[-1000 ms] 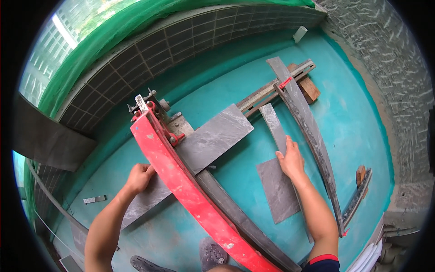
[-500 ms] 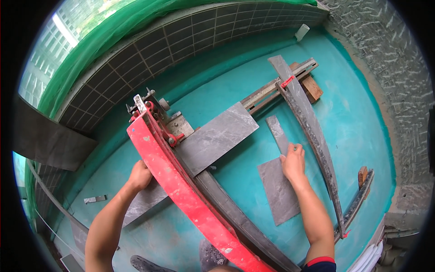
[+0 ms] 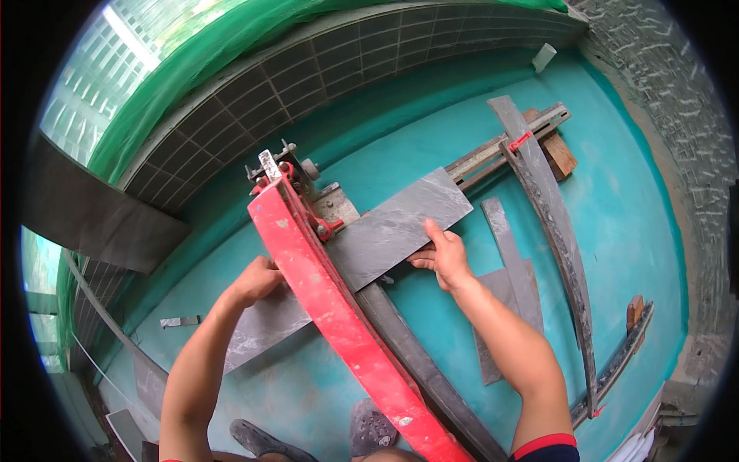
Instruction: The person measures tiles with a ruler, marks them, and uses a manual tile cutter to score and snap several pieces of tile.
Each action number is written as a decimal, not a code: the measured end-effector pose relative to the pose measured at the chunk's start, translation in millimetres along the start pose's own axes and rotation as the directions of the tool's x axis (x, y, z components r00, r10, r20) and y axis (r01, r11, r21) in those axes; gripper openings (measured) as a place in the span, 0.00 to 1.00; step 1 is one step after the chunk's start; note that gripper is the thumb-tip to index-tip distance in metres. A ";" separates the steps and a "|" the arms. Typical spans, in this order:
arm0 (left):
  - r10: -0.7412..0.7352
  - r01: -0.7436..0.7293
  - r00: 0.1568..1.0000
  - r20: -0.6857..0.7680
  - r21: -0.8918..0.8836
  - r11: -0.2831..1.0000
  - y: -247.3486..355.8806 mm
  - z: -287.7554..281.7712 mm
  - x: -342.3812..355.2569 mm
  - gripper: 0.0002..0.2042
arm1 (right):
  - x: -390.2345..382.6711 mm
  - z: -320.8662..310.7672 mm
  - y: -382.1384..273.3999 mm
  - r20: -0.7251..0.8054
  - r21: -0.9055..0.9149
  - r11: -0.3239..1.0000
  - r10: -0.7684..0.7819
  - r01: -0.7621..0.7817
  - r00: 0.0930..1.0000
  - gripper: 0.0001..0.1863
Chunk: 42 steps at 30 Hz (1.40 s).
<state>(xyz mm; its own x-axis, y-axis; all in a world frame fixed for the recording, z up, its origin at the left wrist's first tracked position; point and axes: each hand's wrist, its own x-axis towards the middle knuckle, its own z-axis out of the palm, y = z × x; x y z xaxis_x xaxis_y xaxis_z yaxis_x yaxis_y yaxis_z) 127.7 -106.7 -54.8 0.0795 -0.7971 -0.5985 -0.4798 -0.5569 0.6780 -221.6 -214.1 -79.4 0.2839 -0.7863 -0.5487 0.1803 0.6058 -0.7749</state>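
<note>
Having just left the narrow grey stone-look strip (image 3: 503, 231) lying partly over a flat grey tile piece (image 3: 494, 289), now bringing the right hand (image 3: 448, 258) to the long grey veined tile plank (image 3: 408, 219) lying beneath the curved red metal bar (image 3: 317, 289). Spreading thumb and fingers about its near edge, not visibly clamping. Keeping the left hand (image 3: 260, 281) well apart, beside the bar's other side, with fingertips hidden and grip impossible to tell. Apparently turning from strip to plank, attending to both sides.

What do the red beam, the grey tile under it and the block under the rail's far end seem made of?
Red beam: probably painted metal, semi-gloss, with pale scuffs. Grey tile: likely ceramic or stone, satin, pale-veined. Block: apparently bare wood, matt, orange-brown.
</note>
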 end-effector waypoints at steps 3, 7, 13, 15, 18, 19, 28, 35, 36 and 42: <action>-0.161 0.147 0.984 0.075 0.172 0.974 -6.3 -18.3 -17.5 0.19 | -0.3 -5.7 0.3 -0.021 0.001 1.000 -0.005 0.005 1.000 0.26; -0.134 0.134 0.991 0.011 0.029 0.991 -8.2 -17.2 -37.4 0.19 | 2.4 -2.7 1.5 -0.013 0.004 1.000 -0.025 0.025 1.000 0.25; 0.114 -0.137 0.989 -0.097 -0.270 0.953 25.9 15.2 -23.5 0.11 | 18.7 -29.8 -4.6 -0.079 -0.016 0.996 -0.093 0.092 0.992 0.26; 0.115 -0.139 0.985 -0.127 -0.208 0.968 24.3 16.4 -23.0 0.10 | 22.9 -33.3 -7.2 -0.106 -0.027 0.993 -0.118 0.115 0.987 0.26; 0.194 -0.214 0.973 -0.127 -0.171 0.962 26.9 17.0 -16.5 0.13 | 31.1 -40.7 -6.6 -0.168 -0.053 0.985 -0.174 0.167 0.970 0.27; 0.229 -0.248 0.965 -0.128 -0.154 0.957 26.1 17.0 -14.7 0.15 | 32.4 -42.6 -4.1 -0.163 -0.078 0.980 -0.196 0.185 0.967 0.28; 0.244 -0.238 0.970 0.002 -0.213 0.948 -18.9 3.5 -3.2 0.18 | 35.4 -44.8 5.0 -0.212 -0.206 0.948 -0.287 0.244 0.934 0.31; 0.288 -0.292 0.956 -0.049 -0.131 0.947 -35.7 3.9 1.7 0.17 | 41.8 -49.7 13.8 -0.164 -0.322 0.895 -0.372 0.307 0.913 0.36; 0.292 -0.296 0.955 -0.051 -0.110 0.949 -35.5 4.5 1.9 0.16 | 43.8 -51.5 16.9 -0.168 -0.352 0.893 -0.354 0.279 0.920 0.38; 0.332 -0.335 0.941 -0.061 -0.063 0.940 -50.7 2.5 7.0 0.16 | 57.0 -52.9 30.5 -0.218 -0.488 0.805 -0.487 0.337 0.846 0.44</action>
<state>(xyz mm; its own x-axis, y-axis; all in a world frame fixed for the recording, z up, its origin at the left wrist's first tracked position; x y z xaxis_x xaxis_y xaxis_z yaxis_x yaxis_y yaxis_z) 150.4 -83.5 -94.5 -0.0313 -0.9493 -0.3127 -0.4230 -0.2709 0.8647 -249.7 -246.8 -151.0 -0.0526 -0.9864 -0.1556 -0.2190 0.1634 -0.9619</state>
